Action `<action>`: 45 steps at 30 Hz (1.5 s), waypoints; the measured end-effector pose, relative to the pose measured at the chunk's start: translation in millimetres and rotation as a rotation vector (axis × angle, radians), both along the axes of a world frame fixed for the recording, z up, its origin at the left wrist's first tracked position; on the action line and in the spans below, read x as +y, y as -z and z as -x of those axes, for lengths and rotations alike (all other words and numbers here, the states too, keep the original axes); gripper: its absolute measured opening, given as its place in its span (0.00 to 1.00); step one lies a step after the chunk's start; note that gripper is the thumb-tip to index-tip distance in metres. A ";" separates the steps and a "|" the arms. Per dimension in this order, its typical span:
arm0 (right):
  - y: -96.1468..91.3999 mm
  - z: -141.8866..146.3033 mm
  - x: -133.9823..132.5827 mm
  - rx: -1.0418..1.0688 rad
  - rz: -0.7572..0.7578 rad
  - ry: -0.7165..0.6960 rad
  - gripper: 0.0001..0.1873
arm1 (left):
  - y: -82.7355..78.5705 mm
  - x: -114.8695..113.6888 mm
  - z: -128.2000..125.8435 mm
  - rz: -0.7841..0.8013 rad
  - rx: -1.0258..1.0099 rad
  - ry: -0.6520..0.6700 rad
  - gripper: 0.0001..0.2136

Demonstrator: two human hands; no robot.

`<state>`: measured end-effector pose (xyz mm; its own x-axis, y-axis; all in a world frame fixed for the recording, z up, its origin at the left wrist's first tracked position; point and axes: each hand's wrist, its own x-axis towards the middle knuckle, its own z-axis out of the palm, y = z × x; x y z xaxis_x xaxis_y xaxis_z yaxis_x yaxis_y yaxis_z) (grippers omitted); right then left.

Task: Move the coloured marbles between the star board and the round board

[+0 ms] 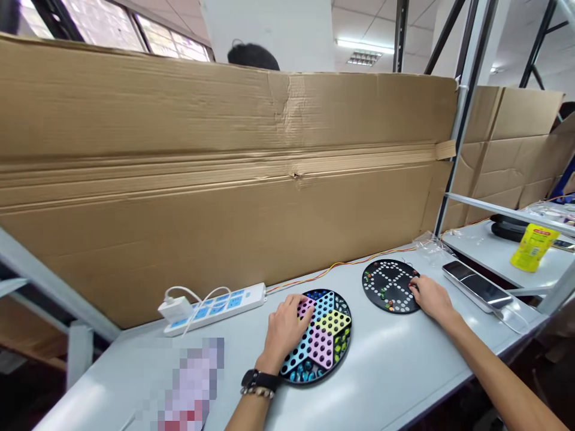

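Leaning over a pale grey bench (372, 377), a person works with both bare hands at two round game boards. The left hand (286, 328), with a black watch (259, 379) and a bead bracelet (257, 392) at its wrist, lies on the upper left of the nearer board, the star board (321, 346). Its grip is loose, fingers bent and thumb held apart; whether anything sits beneath the palm, I cannot tell. That board carries a star in pink, blue and yellow, dotted with dark holes, and glossy marbles (308, 374) fill pockets around its rim — blue below, green to the right. Farther off to the right, well apart from it, lies the black board (390, 286), patterned with white dots and holding a few small red, orange and green pieces. The right hand (433, 298) reaches its right edge, thumb and fingertips drawn close together; that grip is nearly closed, but what it holds, if anything, is too small to make out. Beyond the left hand is a white power strip (242, 299) with a plugged-in charger (176, 309). Right of the black board lies a phone (477, 284). Behind everything stands a tall cardboard wall (224, 137) — the top of someone's head (253, 55) shows above it.
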<state>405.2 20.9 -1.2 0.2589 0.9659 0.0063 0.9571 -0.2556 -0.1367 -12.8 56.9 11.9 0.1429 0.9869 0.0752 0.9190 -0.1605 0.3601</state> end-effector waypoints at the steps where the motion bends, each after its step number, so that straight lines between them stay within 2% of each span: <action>1: -0.9 1.2 0.9 -0.003 0.003 -0.004 0.18 | 0.5 0.1 -0.2 -0.002 -0.006 0.000 0.16; 9: -2.6 6.9 12.3 0.021 -0.027 -0.064 0.17 | 7.9 3.9 5.4 -0.060 -0.113 0.017 0.15; 13: -2.6 24.8 22.2 0.203 -0.208 -0.099 0.15 | 5.9 11.3 13.2 -0.156 -0.225 0.013 0.17; 15: -3.5 48.2 29.1 0.422 -0.313 -0.171 0.14 | 3.9 12.3 13.3 -0.206 -0.261 0.025 0.19; 18: -6.3 102.3 41.3 0.817 -0.352 -0.337 0.15 | 2.3 8.9 7.6 -0.250 -0.318 0.125 0.19; 23: -10.3 198.3 56.7 1.323 -0.192 -0.542 0.18 | 3.8 4.8 2.0 -0.242 -0.408 0.315 0.21; 26: -9.6 226.7 56.7 1.471 -0.095 -0.589 0.21 | 4.0 7.7 6.5 -0.281 -0.394 0.363 0.16; 29: -5.8 231.0 52.5 1.527 -0.069 -0.577 0.22 | 3.3 9.5 10.5 -0.290 -0.349 0.363 0.13; 33: 2.9 224.9 49.3 1.561 -0.055 -0.558 0.24 | 1.8 7.8 9.7 -0.231 -0.309 0.370 0.14; 39: 12.5 226.1 52.0 1.615 -0.057 -0.391 0.32 | -4.5 5.2 9.8 -0.141 -0.248 0.312 0.16; 41: 11.3 224.1 53.6 1.629 -0.054 -0.394 0.33 | -6.7 6.8 15.6 -0.142 -0.217 0.252 0.16; 45: 3.7 209.2 58.2 1.585 -0.162 -0.326 0.32 | -6.4 11.9 34.6 -0.145 -0.133 0.025 0.17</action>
